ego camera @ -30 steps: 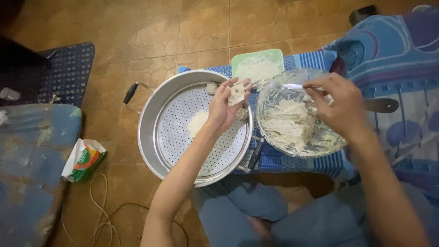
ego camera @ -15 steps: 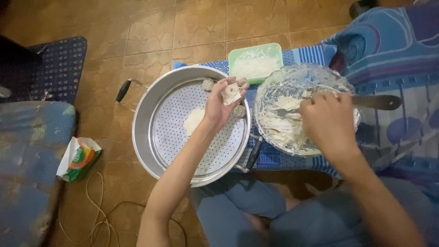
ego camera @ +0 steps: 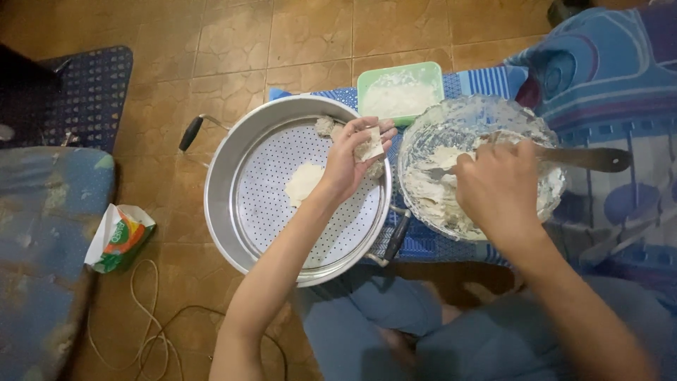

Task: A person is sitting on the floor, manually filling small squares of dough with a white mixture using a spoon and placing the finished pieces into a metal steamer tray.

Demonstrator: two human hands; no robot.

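My left hand hovers over the right side of a round metal steamer tray and holds a pale dough wrapper in its palm. A flat white wrapper lies on the tray's perforated base, and small dumplings sit by its far rim. My right hand grips a spoon whose tip dips into the pale filling inside a clear glass bowl.
A green tub of white wrappers stands behind the bowl on a blue patterned cloth. A dark-handled utensil rests across the bowl. A small green-and-white packet and a cord lie on the tiled floor at left.
My right hand has come down from the bowl's far rim into the bowl with the spoon. The left hand stays over the tray with the wrapper.
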